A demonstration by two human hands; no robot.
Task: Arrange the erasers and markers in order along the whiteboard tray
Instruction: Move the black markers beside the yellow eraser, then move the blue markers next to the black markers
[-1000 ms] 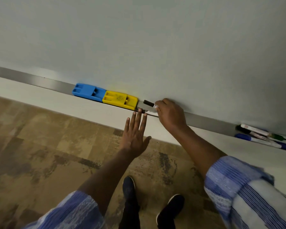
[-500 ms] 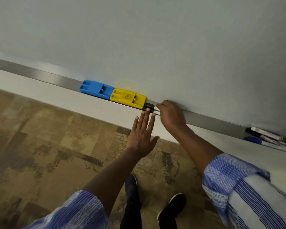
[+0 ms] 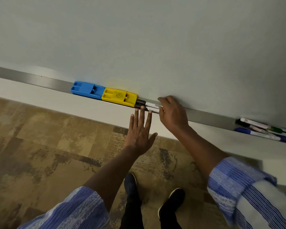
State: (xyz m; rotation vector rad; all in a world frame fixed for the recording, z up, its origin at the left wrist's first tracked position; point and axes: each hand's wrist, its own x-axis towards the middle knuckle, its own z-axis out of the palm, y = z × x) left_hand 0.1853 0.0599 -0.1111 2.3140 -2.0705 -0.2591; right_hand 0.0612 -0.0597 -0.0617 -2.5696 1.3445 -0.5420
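A blue eraser (image 3: 87, 90) and a yellow eraser (image 3: 119, 97) lie end to end in the metal whiteboard tray (image 3: 40, 80). Just right of the yellow eraser lie two white markers with black caps (image 3: 149, 106), side by side, caps against the eraser. My right hand (image 3: 173, 113) pinches their right ends between thumb and fingers and hides the rest of the barrels. My left hand (image 3: 140, 131) is flat and open, its fingertips touching the tray's front edge just below the caps. A pile of several more markers (image 3: 262, 129) lies in the tray at the far right.
The whiteboard (image 3: 155, 38) fills the upper view. Below the tray runs a white wall strip (image 3: 31, 95), then brown patterned carpet (image 3: 40, 154). My dark shoes (image 3: 130, 182) stand under my arms. Bare tray metal stretches between my right hand and the marker pile.
My right hand brought the black-capped marker down and left into the tray until its cap met the yellow eraser. Two white barrels now show beside it. My left hand stayed at the tray edge.
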